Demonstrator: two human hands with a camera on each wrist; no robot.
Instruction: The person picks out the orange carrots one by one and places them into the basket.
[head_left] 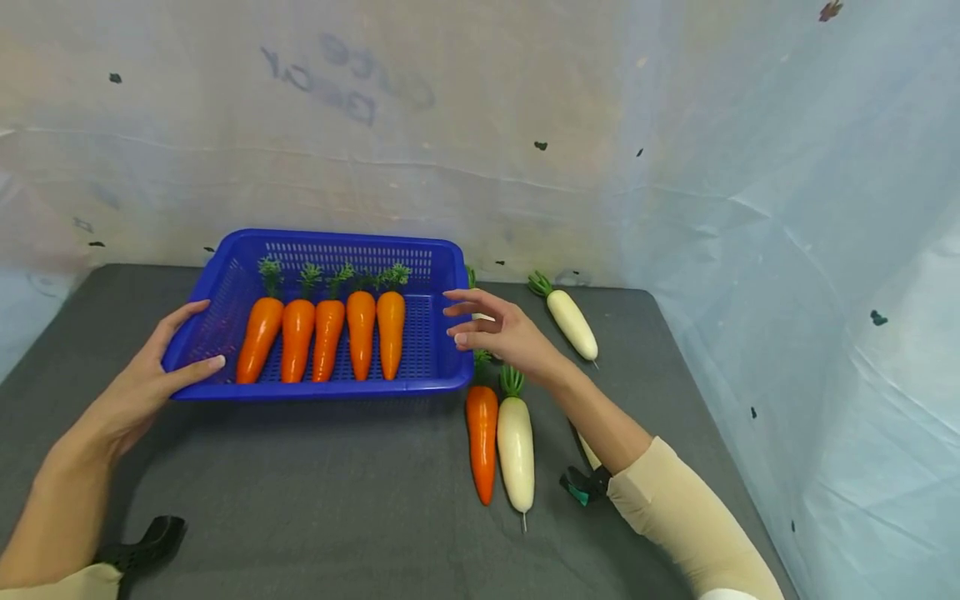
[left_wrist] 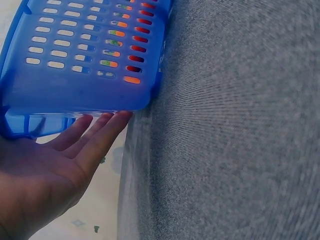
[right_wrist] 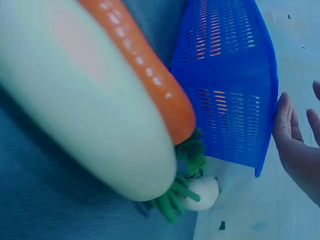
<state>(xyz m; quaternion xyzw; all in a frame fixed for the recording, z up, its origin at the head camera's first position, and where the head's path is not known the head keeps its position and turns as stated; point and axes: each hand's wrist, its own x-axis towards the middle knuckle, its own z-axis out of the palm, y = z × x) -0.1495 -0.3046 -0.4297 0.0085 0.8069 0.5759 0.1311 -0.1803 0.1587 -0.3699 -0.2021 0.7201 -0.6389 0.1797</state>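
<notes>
A blue plastic basket (head_left: 450,385) holds several orange carrots (head_left: 297,342) lying side by side, green tops toward the back. My left hand (head_left: 153,371) grips the basket's left end, thumb over the rim. In the left wrist view its fingers (left_wrist: 95,137) reach the slotted wall from outside. At the right end, my right hand (head_left: 506,333) is held with fingers apart and slightly bent, fingertips right by the rim. Below that hand, a loose carrot (head_left: 482,442) and a white radish (head_left: 516,454) lie on the table.
Another white radish (head_left: 572,325) lies at the back right of the grey tabletop (head_left: 322,492). One more radish (head_left: 589,447) is partly hidden under the right forearm. Part of a white radish (right_wrist: 205,194) shows beyond the green tops. Pale sheeting (head_left: 480,108) hangs behind and to the right.
</notes>
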